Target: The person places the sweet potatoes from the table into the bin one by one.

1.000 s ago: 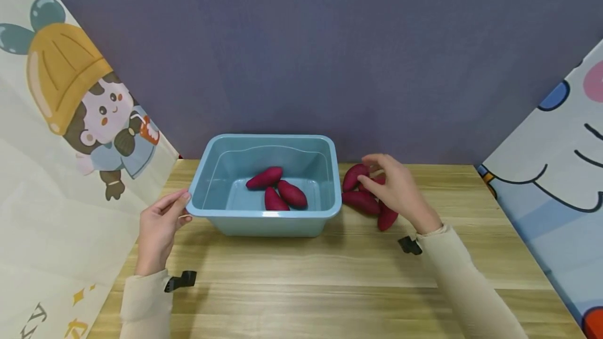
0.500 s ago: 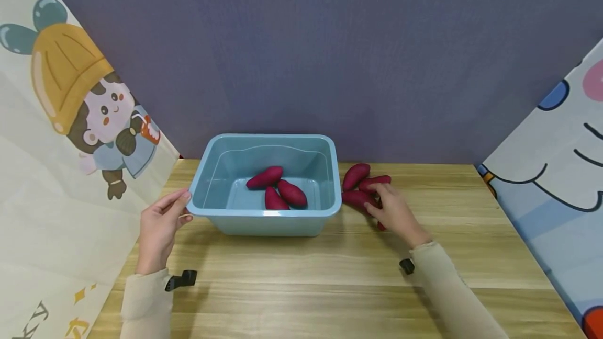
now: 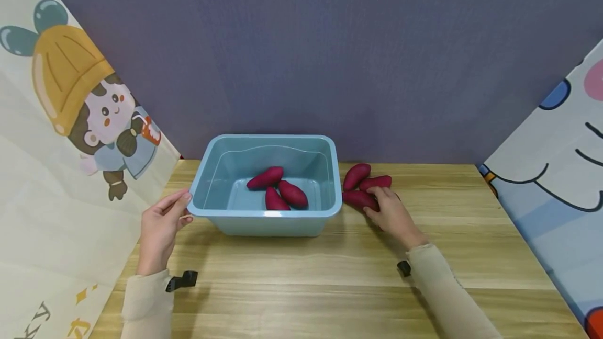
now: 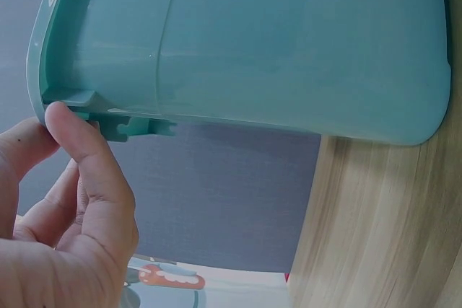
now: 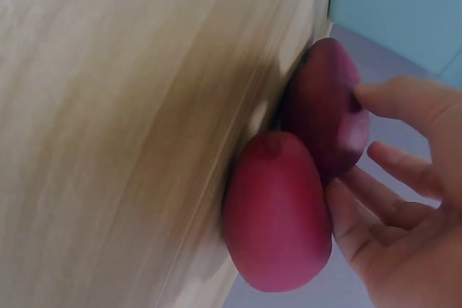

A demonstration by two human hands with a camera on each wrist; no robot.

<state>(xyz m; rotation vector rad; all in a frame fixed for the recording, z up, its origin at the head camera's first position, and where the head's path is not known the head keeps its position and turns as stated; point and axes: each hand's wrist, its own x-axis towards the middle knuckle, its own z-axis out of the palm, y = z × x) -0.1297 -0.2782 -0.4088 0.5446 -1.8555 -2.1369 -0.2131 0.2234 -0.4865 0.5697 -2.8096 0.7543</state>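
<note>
A light blue plastic tub (image 3: 266, 224) stands on the wooden table, with several dark red sweet potatoes (image 3: 293, 194) inside. My left hand (image 3: 159, 226) pinches the tub's left front corner at the rim; in the left wrist view the thumb (image 4: 76, 131) lies over that rim. To the right of the tub, my right hand (image 3: 393, 217) has thumb and fingers about a sweet potato (image 3: 359, 199) on the table, touching both its sides. In the right wrist view another sweet potato (image 5: 278, 214) lies against it, mostly hidden under the hand from above.
Two more sweet potatoes, one upright-lying (image 3: 356, 177) and one sideways (image 3: 375, 182), lie behind the right hand. A dark blue-grey panel (image 3: 301, 56) rises at the table's back. Printed sheets flank the wooden table (image 3: 292, 286) on both sides.
My right hand has come down and slightly left from above the pile, onto the front sweet potato. My left hand and the tub have stayed in place.
</note>
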